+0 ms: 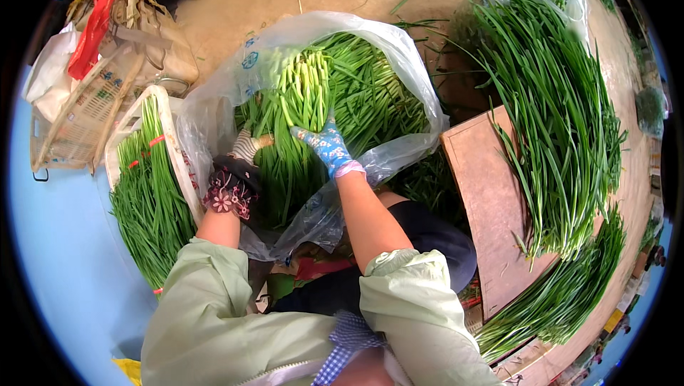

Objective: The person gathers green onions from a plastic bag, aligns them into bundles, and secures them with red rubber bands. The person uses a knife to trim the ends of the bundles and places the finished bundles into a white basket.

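Garlic chives with pale stems lie heaped inside a large clear plastic bag [427,87], open toward me. My right hand [327,143], in a blue floral glove, grips a bundle of the chives [302,84] around its stems, thumb and fingers on either side. At the bundle's left side is my left hand [250,146], in a striped glove with a dark embroidered cuff, its fingers curled around the leaves and partly hidden. The bundle's pale ends point away from me and its green leaves hang toward me.
Left of the bag, a white plastic crate [179,172] holds chives tied with red bands [157,141]. Beyond it lean crates with a red bag [92,33]. To the right, a brown board [489,193] lies beside a large chive pile [556,113] and a lower bunch [566,290].
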A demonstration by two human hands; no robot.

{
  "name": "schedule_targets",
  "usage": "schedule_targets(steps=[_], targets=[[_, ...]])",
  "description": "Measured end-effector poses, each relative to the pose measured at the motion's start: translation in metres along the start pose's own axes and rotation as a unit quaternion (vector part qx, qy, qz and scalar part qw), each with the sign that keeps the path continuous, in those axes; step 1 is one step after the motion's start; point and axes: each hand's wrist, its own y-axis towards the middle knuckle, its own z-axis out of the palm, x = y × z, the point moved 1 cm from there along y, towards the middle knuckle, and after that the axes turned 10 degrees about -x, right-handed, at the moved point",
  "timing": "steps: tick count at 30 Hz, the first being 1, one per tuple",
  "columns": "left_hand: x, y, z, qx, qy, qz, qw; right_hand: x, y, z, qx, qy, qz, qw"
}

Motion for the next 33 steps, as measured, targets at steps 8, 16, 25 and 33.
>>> schedule_targets(steps=[8,16,25,33], targets=[[-0.035,-0.053,0.016,0.158,-0.015,-0.051,0.986,0.028,-0.074,-0.032,0.026,-0.091,0.080,0.992],[-0.073,-0.132,0.009,0.304,-0.186,0.118,0.927,0.035,-0.220,-0.012,0.127,0.053,-0.093,0.986],[-0.254,-0.203,0.067,0.350,-0.019,0.237,0.906,0.023,-0.264,-0.033,0.038,-0.008,-0.287,0.957],[-0.405,-0.284,0.237,0.307,0.329,0.719,0.530,-0.070,-0.108,-0.137,0.044,0.214,-0.377,0.900]])
